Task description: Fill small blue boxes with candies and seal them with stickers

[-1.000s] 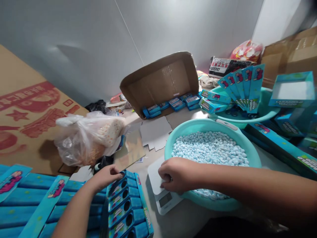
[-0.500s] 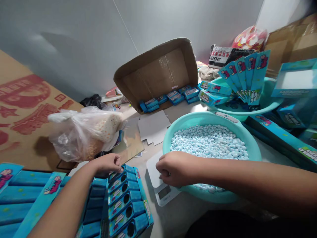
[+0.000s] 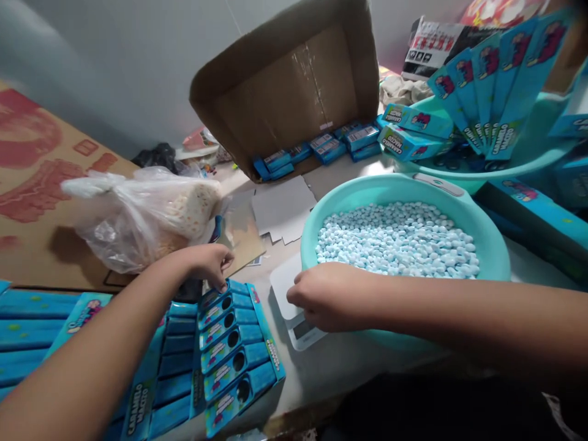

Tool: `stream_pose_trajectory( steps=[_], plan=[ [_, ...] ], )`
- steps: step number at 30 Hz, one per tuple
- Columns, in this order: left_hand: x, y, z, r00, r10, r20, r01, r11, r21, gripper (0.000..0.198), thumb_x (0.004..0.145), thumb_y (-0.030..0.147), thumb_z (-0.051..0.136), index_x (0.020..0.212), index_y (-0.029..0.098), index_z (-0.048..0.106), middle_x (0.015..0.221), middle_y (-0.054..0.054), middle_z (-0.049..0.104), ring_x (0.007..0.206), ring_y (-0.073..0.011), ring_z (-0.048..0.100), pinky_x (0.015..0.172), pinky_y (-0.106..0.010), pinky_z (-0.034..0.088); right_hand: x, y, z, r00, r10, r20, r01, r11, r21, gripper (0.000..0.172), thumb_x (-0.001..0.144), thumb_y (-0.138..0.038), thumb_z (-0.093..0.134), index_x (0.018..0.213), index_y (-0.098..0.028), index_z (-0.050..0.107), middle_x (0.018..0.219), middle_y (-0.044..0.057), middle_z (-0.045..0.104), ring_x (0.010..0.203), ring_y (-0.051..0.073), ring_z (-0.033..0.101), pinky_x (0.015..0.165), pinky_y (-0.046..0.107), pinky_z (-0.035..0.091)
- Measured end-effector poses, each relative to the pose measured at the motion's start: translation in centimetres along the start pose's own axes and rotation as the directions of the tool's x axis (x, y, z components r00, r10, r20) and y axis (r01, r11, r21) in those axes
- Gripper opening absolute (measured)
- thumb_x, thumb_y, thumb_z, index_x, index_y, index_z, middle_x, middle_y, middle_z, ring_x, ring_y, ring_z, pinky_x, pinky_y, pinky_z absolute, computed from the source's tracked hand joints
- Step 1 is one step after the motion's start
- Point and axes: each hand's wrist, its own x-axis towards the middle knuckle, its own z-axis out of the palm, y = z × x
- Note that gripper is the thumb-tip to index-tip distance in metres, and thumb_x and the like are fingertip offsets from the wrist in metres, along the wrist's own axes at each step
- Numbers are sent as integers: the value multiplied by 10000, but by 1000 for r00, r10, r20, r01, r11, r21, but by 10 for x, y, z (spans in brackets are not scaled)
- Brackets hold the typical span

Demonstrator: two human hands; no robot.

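Observation:
My left hand [image 3: 214,264] is closed, its fingertips at the far candy box [image 3: 236,286] in a row of small blue boxes with round dark holes. These boxes stand in a blue display tray [image 3: 265,331] at the front left. My right hand [image 3: 331,297] is curled into a fist above the white kitchen scale [image 3: 283,288], beside the near left rim of a turquoise basin [image 3: 493,245]. Whatever the fist may hold is hidden. Many pale blue candies [image 3: 399,242] fill the basin, and my right forearm crosses over its near side.
Behind, a tilted cardboard box [image 3: 285,92] holds several blue packs [image 3: 328,147]. A second turquoise basin [image 3: 528,168] with fanned blue cartons [image 3: 487,79] stands back right. At left are a clear plastic bag [image 3: 138,214], a large carton [image 3: 32,184] and more blue boxes [image 3: 37,334].
The camera view has tipped down and closer, so everything sits higher in the picture. My right fist has turned slightly over the scale. My left hand stays at the far candy box.

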Motion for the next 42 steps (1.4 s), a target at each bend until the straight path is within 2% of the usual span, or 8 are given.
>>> stream_pose_trajectory(
  steps=[10,16,19,23,32,38,40,42],
  plan=[
    [-80,62,33,878,5,-479,27,998,60,177,746,246,570,912,218,626,938,-28,685,885,-212,622,738,-293,446,-1,5,-3,951,257,-170,-170,897,407,211,752,-156,604,608,-172,450,584,-26,458,557,99,358,517,263,197],
    [-124,162,119,250,178,-952,-524,851,21,257,841,259,657,1088,232,593,1004,-27,654,911,-167,637,839,-281,507,9,1,1,829,532,173,-215,17,976,302,925,-400,540,730,-198,431,564,-62,410,455,82,349,437,207,212],
    [-114,188,134,249,195,-949,-569,822,19,196,877,221,607,1072,229,612,1063,-53,628,1002,-177,622,881,-299,518,10,-6,0,798,501,334,-176,-336,925,343,1001,-413,416,741,-190,433,543,-63,393,410,68,300,404,182,211],
    [-107,195,141,226,186,-956,-544,838,35,366,858,265,648,1217,227,585,1111,-90,615,1018,-210,622,871,-341,545,12,-8,-1,752,516,409,-160,-459,874,377,1023,-420,361,719,-197,380,557,-58,415,381,60,309,378,169,218],
    [-104,204,156,53,218,-975,-519,840,159,385,884,112,591,1250,233,603,1116,-84,642,1033,-187,623,887,-317,527,14,-4,4,790,485,374,-88,-514,853,361,1036,-411,346,743,-202,370,562,-72,402,375,57,319,364,165,226],
    [-132,122,146,-83,32,-996,-97,995,39,108,886,263,628,945,174,645,874,-47,671,794,-170,627,803,-306,489,16,2,-2,750,660,-39,192,-161,968,376,1029,-290,434,670,-181,417,524,-70,419,420,74,442,472,219,484],
    [-135,84,144,-8,-54,-999,105,993,-54,209,903,340,565,971,162,651,964,-86,676,918,-233,634,860,-353,478,15,4,-5,756,639,-138,255,-93,962,394,1020,-300,453,646,-184,408,513,-74,413,404,73,426,480,245,517],
    [-130,55,143,243,-148,-959,185,977,-103,230,879,352,517,936,191,672,1008,-69,676,913,-236,641,807,-342,484,14,4,-5,772,614,-164,271,-85,959,393,1015,-305,455,643,-186,409,519,-75,417,396,71,415,486,272,546]
  ],
)
